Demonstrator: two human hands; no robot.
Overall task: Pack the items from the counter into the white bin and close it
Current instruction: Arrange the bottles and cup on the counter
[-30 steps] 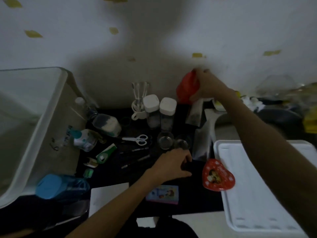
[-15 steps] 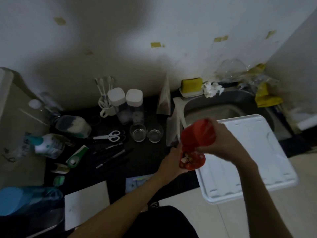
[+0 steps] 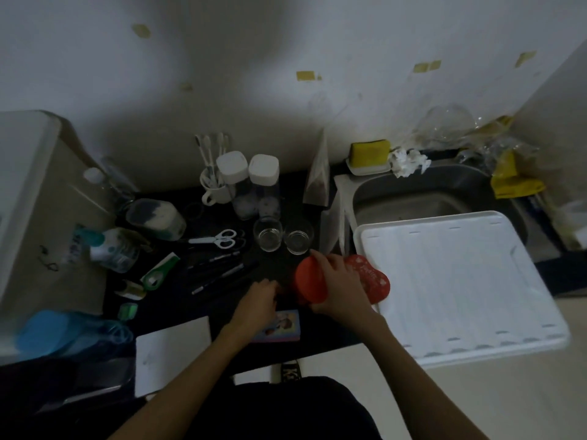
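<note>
The white bin (image 3: 28, 173) stands at the left edge of the frame, its inside not visible from here. Its lid (image 3: 457, 281) lies flat at the right, partly over the sink (image 3: 422, 198). On the dark desk (image 3: 279, 268), a mug (image 3: 216, 188) in the upper middle holds several white utensils. Just right of it stand two clear jars (image 3: 254, 185) with white caps; what they hold is too dim to tell. Below them sit two glasses (image 3: 282, 238), side by side and apparently holding nothing. A clear container (image 3: 157, 219) lies tilted to the left with something white inside. Scissors (image 3: 216, 239) lie between it and the glasses.

In the middle of the frame, the right hand (image 3: 343, 284) grips a red cup (image 3: 309, 285), fingers curled round it. A red heart tin (image 3: 371, 277) lies just right of that hand, its edge over the lid's corner. The left hand (image 3: 259, 301) rests low on the desk just left of the cup, fingers curled; I cannot tell whether it holds anything. A small card (image 3: 282, 325) lies just below the left hand.
</note>
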